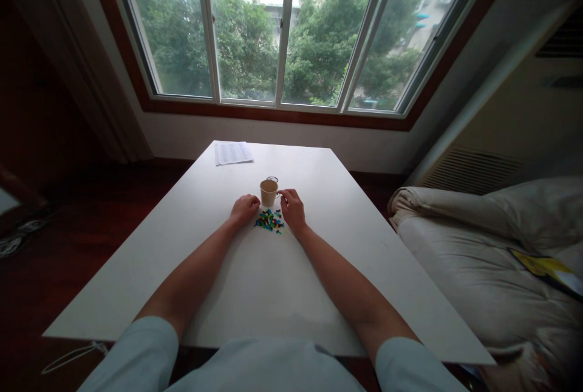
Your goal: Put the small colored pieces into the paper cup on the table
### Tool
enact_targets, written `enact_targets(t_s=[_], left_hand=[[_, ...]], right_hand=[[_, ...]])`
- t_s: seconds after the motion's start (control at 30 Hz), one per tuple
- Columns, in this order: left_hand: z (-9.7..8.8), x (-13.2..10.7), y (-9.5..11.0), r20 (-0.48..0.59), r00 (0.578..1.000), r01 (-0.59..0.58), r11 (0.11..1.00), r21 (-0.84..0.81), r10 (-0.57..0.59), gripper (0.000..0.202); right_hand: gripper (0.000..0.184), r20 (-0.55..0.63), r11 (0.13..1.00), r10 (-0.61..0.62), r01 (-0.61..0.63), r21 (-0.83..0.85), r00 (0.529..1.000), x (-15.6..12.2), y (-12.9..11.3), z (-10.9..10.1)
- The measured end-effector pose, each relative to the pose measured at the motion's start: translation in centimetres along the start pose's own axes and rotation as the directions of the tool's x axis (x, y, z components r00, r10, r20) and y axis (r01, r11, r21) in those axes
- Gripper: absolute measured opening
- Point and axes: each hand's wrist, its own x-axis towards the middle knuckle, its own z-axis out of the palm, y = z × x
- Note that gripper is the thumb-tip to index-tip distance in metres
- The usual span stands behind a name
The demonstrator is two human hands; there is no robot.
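Beads (269, 220) are lying heaped on the table (255, 301), just in front of a cup (268, 192). The left hand (245, 209) is resting curled shut beside them — the right hand (292, 210) is pinching by the cup's rim, on what I cannot tell.

The cup (268, 192) by my fingers is tan. The little pieces (269, 220) are a mix of blue, green, yellow and red. The table (255, 283) is plain white, the sheet of paper (232, 153) white with grey print. My sleeves (146, 352) are pale blue.

Lt-blue short-slv shirt (264, 368); left hand (245, 209), right hand (293, 210) bare.
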Motion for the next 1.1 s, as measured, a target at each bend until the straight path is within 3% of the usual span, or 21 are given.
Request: enact_targets(t_s=[0.23, 0.43, 0.63, 0.9, 1.1], left_hand=[[0.1, 0.0, -0.1, -0.002, 1.000, 0.002, 1.000, -0.011, -0.002, 0.022], [0.2, 0.1, -0.1, 0.002, 1.000, 0.009, 1.000, -0.003, -0.009, 0.023], [0.1, 0.0, -0.1, -0.002, 1.000, -0.008, 1.000, -0.012, 0.008, 0.023], [0.3, 0.1, -0.3, -0.006, 1.000, -0.012, 1.000, -0.017, 0.012, 0.022], [0.3, 0.1, -0.4, -0.010, 1.000, -0.015, 1.000, -0.012, 0.015, 0.022]], right_hand=[[0.047, -0.010, 0.993, -0.100, 0.099, -0.063, 0.995, 0.0, -0.7, -0.4], [0.052, -0.025, 0.975, -0.223, 0.222, -0.018, 0.975, 0.1, -0.2, 0.7], [0.051, 0.057, 0.968, -0.249, 0.250, -0.012, 0.967, 0.1, 0.4, 1.2], [0.036, 0.008, 0.988, -0.110, 0.110, -0.108, 0.994, 0.0, -0.3, -0.6], [0.025, 0.201, 0.958, 0.077, -0.017, -0.285, 0.977, -0.2, -0.2, -0.3]])
